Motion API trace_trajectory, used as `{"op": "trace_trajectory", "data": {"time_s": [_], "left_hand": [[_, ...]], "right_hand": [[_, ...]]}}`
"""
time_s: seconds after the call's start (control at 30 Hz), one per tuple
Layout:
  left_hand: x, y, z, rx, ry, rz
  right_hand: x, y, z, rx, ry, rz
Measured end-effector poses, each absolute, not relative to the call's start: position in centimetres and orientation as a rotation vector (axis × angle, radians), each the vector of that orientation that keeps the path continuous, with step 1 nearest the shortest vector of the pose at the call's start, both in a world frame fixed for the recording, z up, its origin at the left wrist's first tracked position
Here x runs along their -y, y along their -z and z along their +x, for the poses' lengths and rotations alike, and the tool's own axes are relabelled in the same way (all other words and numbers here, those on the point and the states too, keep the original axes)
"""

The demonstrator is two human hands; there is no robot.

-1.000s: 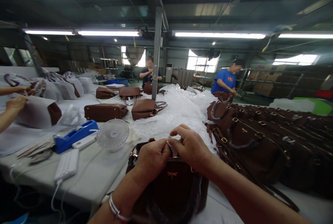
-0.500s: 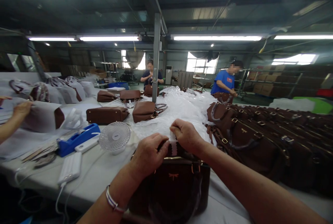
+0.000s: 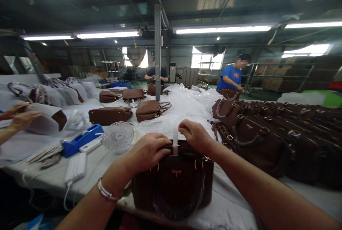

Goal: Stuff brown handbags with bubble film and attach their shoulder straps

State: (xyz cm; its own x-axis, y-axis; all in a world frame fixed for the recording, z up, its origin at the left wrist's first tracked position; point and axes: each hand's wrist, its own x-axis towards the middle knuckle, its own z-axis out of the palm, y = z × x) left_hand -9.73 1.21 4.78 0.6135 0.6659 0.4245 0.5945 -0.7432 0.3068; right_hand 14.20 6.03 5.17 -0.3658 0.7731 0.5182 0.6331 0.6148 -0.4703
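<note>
A dark brown handbag point(image 3: 176, 183) stands upright at the table's front edge, with a small gold dragonfly emblem and its handle wrapped in clear film hanging in front. My left hand point(image 3: 146, 150) grips its top edge, fingers stretched along the rim and thumb below them. Above the opening, my right hand point(image 3: 196, 135) pinches the edge of a translucent strip of tape point(image 3: 175, 139), which runs down onto the bag's top. The right fingertips partly hide the strip's upper end.
A small white fan point(image 3: 118, 136), a blue tape dispenser point(image 3: 81, 139) and a white power strip point(image 3: 75, 167) lie to the left. Rows of brown handbags point(image 3: 267, 141) fill the right. Clear plastic film point(image 3: 184, 103) heaps behind. A co-worker's hands point(image 3: 25, 116) handle a wrapped bag at far left.
My left fingers have straightened from a curled pinch and lie along the bag's rim. The right hand stays closed, and the strip now stands higher between the hands. The view has shifted slightly.
</note>
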Motion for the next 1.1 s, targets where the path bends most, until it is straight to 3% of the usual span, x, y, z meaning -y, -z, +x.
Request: {"op": "trace_trajectory", "data": {"time_s": [0.1,0.33,0.57,0.73,0.97,1.1], "left_hand": [[-0.4,-3.4,-12.8,-1.181,-0.995,2.547],[0.0,0.9,-14.1,-1.276,-0.958,2.323],[0.0,0.9,-13.3,-1.436,-1.102,2.409],[1.5,1.8,-13.9,-1.465,-1.29,2.591],[2.6,1.0,-13.1,-1.287,-0.643,3.019],[2.1,-1.3,-12.7,-1.221,-0.599,2.846]], "right_hand": [[-4.8,-4.2,16.8,2.23,-0.291,-0.949],[-3.1,0.9,19.0,2.254,-0.51,-0.878],[0.6,2.4,20.6,2.051,0.035,-0.779],[2.9,5.6,23.0,2.269,0.264,-0.818],[1.5,6.2,23.3,2.378,0.479,-0.778],[1.0,4.3,22.8,2.419,0.347,-0.661]]}}
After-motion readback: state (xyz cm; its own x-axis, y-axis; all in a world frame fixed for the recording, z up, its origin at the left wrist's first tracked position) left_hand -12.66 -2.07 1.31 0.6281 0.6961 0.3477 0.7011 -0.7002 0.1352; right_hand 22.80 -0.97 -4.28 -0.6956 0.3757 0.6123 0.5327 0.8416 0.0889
